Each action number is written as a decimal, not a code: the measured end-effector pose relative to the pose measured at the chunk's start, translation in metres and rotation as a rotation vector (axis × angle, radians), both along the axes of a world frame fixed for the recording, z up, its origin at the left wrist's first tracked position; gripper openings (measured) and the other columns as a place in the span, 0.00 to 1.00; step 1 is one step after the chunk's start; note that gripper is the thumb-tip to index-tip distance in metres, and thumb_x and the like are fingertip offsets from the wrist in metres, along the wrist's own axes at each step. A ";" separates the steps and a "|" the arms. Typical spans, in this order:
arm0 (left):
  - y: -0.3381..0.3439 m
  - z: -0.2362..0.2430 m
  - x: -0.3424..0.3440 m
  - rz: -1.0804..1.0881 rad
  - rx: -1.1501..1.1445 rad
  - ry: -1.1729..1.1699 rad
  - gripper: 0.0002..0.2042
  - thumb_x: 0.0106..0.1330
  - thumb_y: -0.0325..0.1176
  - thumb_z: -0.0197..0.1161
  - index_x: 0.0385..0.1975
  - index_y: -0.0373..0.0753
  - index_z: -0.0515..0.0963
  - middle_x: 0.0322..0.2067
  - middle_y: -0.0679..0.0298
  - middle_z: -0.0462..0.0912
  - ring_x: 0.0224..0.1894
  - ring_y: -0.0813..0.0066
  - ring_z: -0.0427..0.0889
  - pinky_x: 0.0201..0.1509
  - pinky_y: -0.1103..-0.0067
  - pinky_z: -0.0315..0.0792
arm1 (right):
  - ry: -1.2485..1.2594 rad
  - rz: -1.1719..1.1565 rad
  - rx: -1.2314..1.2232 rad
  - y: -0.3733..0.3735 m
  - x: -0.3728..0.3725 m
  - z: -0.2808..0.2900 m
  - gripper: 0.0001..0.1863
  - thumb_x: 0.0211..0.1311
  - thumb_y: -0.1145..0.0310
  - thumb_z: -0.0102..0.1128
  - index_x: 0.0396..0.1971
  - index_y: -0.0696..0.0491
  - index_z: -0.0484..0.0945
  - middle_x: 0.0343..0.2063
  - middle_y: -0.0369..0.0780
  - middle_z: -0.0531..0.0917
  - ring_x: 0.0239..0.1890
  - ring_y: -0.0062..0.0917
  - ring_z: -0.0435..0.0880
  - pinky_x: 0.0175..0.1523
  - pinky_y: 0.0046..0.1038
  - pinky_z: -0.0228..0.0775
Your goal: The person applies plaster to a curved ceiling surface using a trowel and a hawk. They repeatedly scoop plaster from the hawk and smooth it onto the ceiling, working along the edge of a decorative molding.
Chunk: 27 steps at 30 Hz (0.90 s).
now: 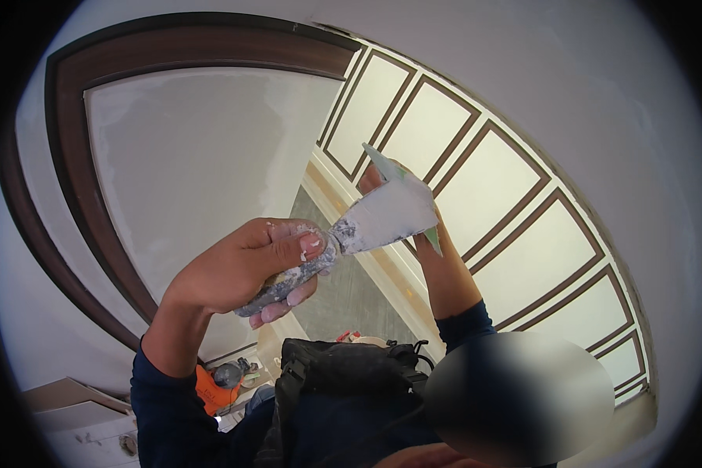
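My left hand (249, 261) is wrapped round the handle of a putty knife (390, 210), its fingers and thumb smeared with white filler. The handle is crusted with dried filler, and the wide blade carries a pale white coat as it points up and to the right. Behind the blade is my right hand (372, 178), mostly hidden by it. A thin flat piece with pale green edges (432, 239) sticks out on both sides of the blade, apparently gripped in my right hand. Its full shape is covered, and I cannot tell whether it touches the blade.
Dark brown wood trim (187, 47) frames a patchy white wall panel (203, 148) on the left. Light panels with brown mouldings (499, 187) line the right wall. Grey floor (351, 296) lies below. An orange item (214, 390) sits low left, and a black bag (351, 370) hangs before my body.
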State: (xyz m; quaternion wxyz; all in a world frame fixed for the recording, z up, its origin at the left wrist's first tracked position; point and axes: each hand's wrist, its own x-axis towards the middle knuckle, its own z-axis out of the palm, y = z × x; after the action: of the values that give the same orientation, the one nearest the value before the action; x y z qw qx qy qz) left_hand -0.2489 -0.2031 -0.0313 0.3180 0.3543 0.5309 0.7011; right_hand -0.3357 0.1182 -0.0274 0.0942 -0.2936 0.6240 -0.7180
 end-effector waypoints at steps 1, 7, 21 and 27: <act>0.000 0.000 -0.002 -0.003 0.004 0.007 0.17 0.77 0.42 0.50 0.40 0.32 0.74 0.17 0.62 0.76 0.08 0.80 0.71 0.08 0.84 0.63 | 0.040 -0.129 0.070 0.008 0.003 -0.005 0.19 0.58 0.53 0.70 0.27 0.55 0.83 0.21 0.35 0.80 0.24 0.18 0.77 0.31 0.22 0.72; -0.001 0.002 -0.015 0.168 0.168 0.134 0.16 0.76 0.42 0.51 0.41 0.33 0.74 0.17 0.63 0.76 0.11 0.80 0.72 0.14 0.83 0.67 | -0.014 -0.419 0.821 0.048 0.008 -0.024 0.18 0.62 0.57 0.65 0.39 0.60 0.84 0.35 0.37 0.85 0.38 0.18 0.81 0.43 0.23 0.75; 0.016 -0.068 -0.151 1.341 0.165 1.379 0.21 0.54 0.26 0.71 0.50 0.44 0.81 0.36 0.64 0.81 0.38 0.64 0.77 0.42 0.72 0.72 | -0.280 -0.548 -0.250 -0.051 0.075 -0.018 0.23 0.69 0.66 0.55 0.55 0.68 0.68 0.47 0.48 0.80 0.46 0.33 0.84 0.53 0.36 0.79; 0.002 -0.068 -0.166 1.413 0.093 1.488 0.20 0.54 0.27 0.72 0.49 0.46 0.82 0.36 0.65 0.81 0.39 0.66 0.77 0.44 0.71 0.72 | -0.209 -0.399 -0.380 -0.064 0.088 -0.019 0.26 0.70 0.69 0.54 0.61 0.68 0.63 0.53 0.47 0.77 0.54 0.31 0.81 0.58 0.33 0.76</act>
State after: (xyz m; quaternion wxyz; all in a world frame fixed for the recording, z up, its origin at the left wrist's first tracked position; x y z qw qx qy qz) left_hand -0.4153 -0.2007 -0.0993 -0.5910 0.3178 0.6532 0.3507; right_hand -0.2474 0.0543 -0.0461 -0.0419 -0.1021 0.5105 -0.8527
